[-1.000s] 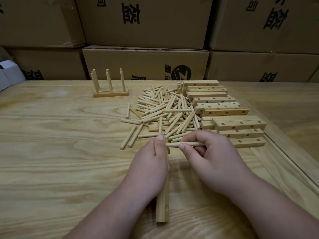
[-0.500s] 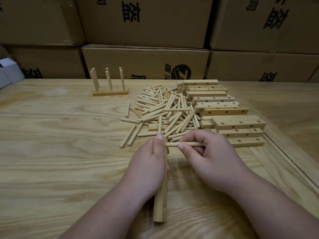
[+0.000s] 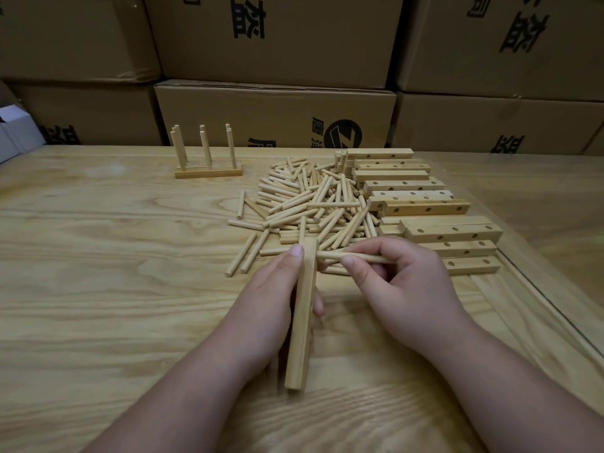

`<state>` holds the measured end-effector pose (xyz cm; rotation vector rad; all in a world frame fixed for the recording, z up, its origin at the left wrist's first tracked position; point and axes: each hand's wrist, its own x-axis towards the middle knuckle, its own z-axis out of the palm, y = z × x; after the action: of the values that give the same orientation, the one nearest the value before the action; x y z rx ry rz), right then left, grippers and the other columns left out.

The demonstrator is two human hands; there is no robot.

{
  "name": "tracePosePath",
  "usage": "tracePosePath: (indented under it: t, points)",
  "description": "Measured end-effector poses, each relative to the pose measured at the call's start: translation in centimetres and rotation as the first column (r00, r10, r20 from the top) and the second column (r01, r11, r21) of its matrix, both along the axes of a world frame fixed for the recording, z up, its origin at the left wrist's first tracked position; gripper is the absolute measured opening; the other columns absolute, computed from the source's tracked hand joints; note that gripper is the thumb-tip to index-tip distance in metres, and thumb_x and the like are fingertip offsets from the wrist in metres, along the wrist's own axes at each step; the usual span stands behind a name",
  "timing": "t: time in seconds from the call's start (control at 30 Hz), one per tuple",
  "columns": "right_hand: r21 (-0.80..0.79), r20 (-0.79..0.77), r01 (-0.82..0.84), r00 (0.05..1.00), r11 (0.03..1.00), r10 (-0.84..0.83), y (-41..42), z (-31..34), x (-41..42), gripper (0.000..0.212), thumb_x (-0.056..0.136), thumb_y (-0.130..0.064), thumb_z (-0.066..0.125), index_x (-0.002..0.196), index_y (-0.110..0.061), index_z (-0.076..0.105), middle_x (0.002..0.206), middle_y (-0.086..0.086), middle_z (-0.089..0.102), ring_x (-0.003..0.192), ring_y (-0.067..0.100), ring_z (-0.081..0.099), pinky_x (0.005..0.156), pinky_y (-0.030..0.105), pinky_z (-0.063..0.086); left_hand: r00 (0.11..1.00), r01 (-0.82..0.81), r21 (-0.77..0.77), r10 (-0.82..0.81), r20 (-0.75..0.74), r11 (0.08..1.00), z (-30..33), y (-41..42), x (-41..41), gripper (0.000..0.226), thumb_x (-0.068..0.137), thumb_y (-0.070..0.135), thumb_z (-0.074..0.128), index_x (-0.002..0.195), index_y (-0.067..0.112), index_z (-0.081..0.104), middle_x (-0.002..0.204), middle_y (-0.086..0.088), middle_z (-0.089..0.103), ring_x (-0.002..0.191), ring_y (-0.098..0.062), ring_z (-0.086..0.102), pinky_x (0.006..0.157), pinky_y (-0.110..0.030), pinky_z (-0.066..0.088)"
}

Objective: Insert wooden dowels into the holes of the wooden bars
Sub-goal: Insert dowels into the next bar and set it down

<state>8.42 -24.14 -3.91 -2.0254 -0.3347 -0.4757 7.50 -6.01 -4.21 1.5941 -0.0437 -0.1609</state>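
1. The wooden bar (image 3: 302, 322) lies with its long axis running from the near edge of the table (image 3: 98, 289) toward the far edge, its far end reaching the near fringe of the loose dowels, near the table's middle.
2. The left hand (image 3: 271, 299) grasps the bar from its left side, thumb along the upper face and fingers curled under.
3. The right hand (image 3: 402, 289) pinches a single dowel (image 3: 354, 256) between thumb and fingers; the dowel lies crosswise, pointing left, its tip meeting the bar's far end.
4. The dowel pile (image 3: 313, 207) spreads just beyond both hands; a stack of drilled bars (image 3: 421, 207) lies along its right, close to the table's right edge, holes facing the viewer.
5. An assembled rack (image 3: 207, 155) with upright dowels stands near the far edge, left of the pile.
6. Bare tabletop stretches left of the hands and toward the near edge.
7. Cardboard boxes (image 3: 274, 116) wall in the far edge; they carry black Chinese characters and a round logo, only partly legible.
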Motion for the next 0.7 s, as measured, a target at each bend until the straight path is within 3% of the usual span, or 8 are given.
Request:
tracePosePath:
  t: [0.1, 0.23, 0.3, 0.4, 0.47, 0.53, 0.6, 0.7]
  points:
    - [0.098, 0.029, 0.035, 0.999, 0.995, -0.038, -0.3, 0.1, 0.4, 0.007, 0.087, -0.036, 0.072, 0.094, -0.034, 0.072, 0.078, -0.014, 0.069, 0.066, 0.002, 0.063, 0.059, 0.011, 0.046, 0.998, -0.016, -0.067, 0.011, -0.063, 0.998, 0.1, 0.0, 0.1, 0.038, 0.104, 0.042, 0.045, 0.090, 0.021, 0.073, 0.061, -0.005, 0.063, 0.046, -0.016, 0.055, 0.045, -0.028, 0.049]
    - [0.164, 0.043, 0.120, 0.991, 0.979, -0.128, -1.5, 0.2, 0.9, 0.027, 0.094, -0.054, 0.055, 0.089, -0.033, 0.070, 0.068, -0.006, 0.065, 0.060, 0.006, 0.058, 0.053, 0.017, 0.044, 0.989, -0.122, -0.187, 0.104, -0.103, 0.975, 0.3, 0.1, 0.3, 0.041, 0.106, 0.037, 0.042, 0.093, 0.012, 0.072, 0.058, -0.005, 0.059, 0.041, -0.015, 0.050, 0.039, -0.026, 0.045]
    - [0.007, 0.043, 0.209, 0.977, 0.978, -0.209, -2.1, -0.1, 1.4, 0.015, 0.095, -0.043, 0.060, 0.084, -0.037, 0.068, 0.074, -0.010, 0.067, 0.076, 0.001, 0.062, 0.060, 0.014, 0.046, 0.980, -0.180, -0.247, 0.152, -0.127, 0.952, 0.4, 0.2, 0.5, 0.043, 0.107, 0.036, 0.041, 0.096, 0.009, 0.072, 0.057, -0.006, 0.058, 0.040, -0.015, 0.048, 0.039, -0.025, 0.045]
    - [-0.274, 0.052, 0.255, 0.967, 0.927, -0.250, -2.4, -0.6, 2.2, 0.008, 0.093, -0.028, 0.066, 0.095, -0.034, 0.071, 0.088, -0.020, 0.061, 0.091, -0.007, 0.055, 0.072, 0.015, 0.046, 0.971, -0.219, -0.311, 0.174, -0.165, 0.925, 0.5, 0.4, 0.7, 0.044, 0.107, 0.037, 0.040, 0.099, 0.007, 0.071, 0.057, -0.005, 0.056, 0.040, -0.015, 0.047, 0.040, -0.023, 0.044]
    - [-0.390, 0.034, 0.234, 0.970, 0.891, -0.240, -2.0, -0.7, 2.6, 0.011, 0.092, -0.031, 0.066, 0.101, -0.033, 0.072, 0.093, -0.022, 0.055, 0.084, -0.004, 0.054, 0.071, 0.017, 0.046, 0.967, -0.230, -0.331, 0.175, -0.186, 0.915, 0.6, 0.4, 0.8, 0.044, 0.107, 0.038, 0.040, 0.098, 0.009, 0.071, 0.057, -0.004, 0.056, 0.040, -0.014, 0.047, 0.039, -0.024, 0.044]
    - [-0.490, 0.028, 0.212, 0.973, 0.846, -0.227, -1.4, -0.8, 2.7, 0.019, 0.092, -0.035, 0.064, 0.109, -0.033, 0.072, 0.103, -0.024, 0.052, 0.095, -0.003, 0.051, 0.085, 0.025, 0.048, 0.967, -0.229, -0.332, 0.173, -0.189, 0.915, 0.5, 0.4, 0.8, 0.044, 0.107, 0.039, 0.040, 0.097, 0.009, 0.071, 0.057, -0.004, 0.056, 0.040, -0.014, 0.047, 0.039, -0.024, 0.044]
    - [-0.581, 0.056, 0.198, 0.977, 0.789, -0.204, -0.8, -1.0, 2.6, 0.025, 0.092, -0.035, 0.063, 0.116, -0.034, 0.071, 0.119, -0.019, 0.055, 0.116, 0.008, 0.045, 0.101, 0.035, 0.039, 0.968, -0.225, -0.332, 0.171, -0.184, 0.916, 0.5, 0.3, 0.8, 0.044, 0.106, 0.039, 0.041, 0.097, 0.010, 0.072, 0.058, -0.004, 0.056, 0.040, -0.014, 0.047, 0.040, -0.023, 0.044]
    - [-0.682, 0.065, 0.183, 0.979, 0.708, -0.191, -0.1, -1.1, 2.4, 0.027, 0.095, -0.035, 0.058, 0.120, -0.039, 0.068, 0.131, -0.020, 0.056, 0.125, 0.012, 0.042, 0.100, 0.038, 0.025, 0.970, -0.217, -0.329, 0.167, -0.175, 0.919, 0.4, 0.2, 0.9, 0.043, 0.106, 0.039, 0.041, 0.096, 0.011, 0.072, 0.058, -0.004, 0.056, 0.041, -0.014, 0.047, 0.039, -0.024, 0.044]
